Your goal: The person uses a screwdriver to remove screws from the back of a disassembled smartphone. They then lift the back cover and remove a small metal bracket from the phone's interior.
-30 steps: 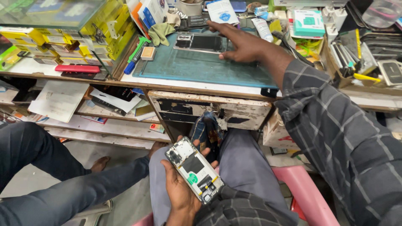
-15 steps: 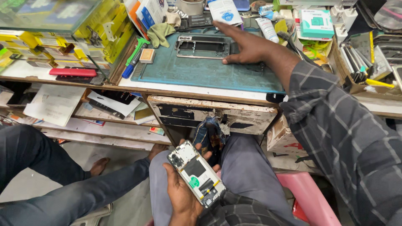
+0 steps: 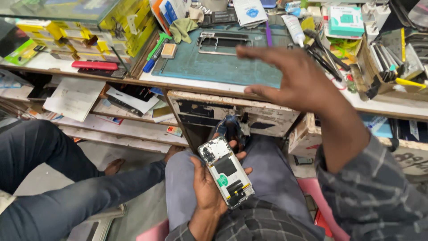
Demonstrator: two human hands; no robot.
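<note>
My left hand (image 3: 206,184) grips an opened phone body (image 3: 226,172) above my lap, its white inner frame and circuit parts facing up. My right hand (image 3: 290,78) hovers open over the front edge of the workbench, fingers spread and pointing left, holding nothing. Beyond it, a metal phone frame (image 3: 225,43) lies on the teal work mat (image 3: 209,67).
Yellow boxes (image 3: 93,31) stack at the bench's left, tools and tweezers (image 3: 392,62) fill a holder at right, and a white tube (image 3: 294,27) lies behind the mat. Papers (image 3: 73,96) rest on a lower shelf. Another person's leg (image 3: 67,178) stretches across the floor at left.
My right hand has lifted off the mat and drawn back toward me, away from the metal frame. My left hand keeps hold of the phone body.
</note>
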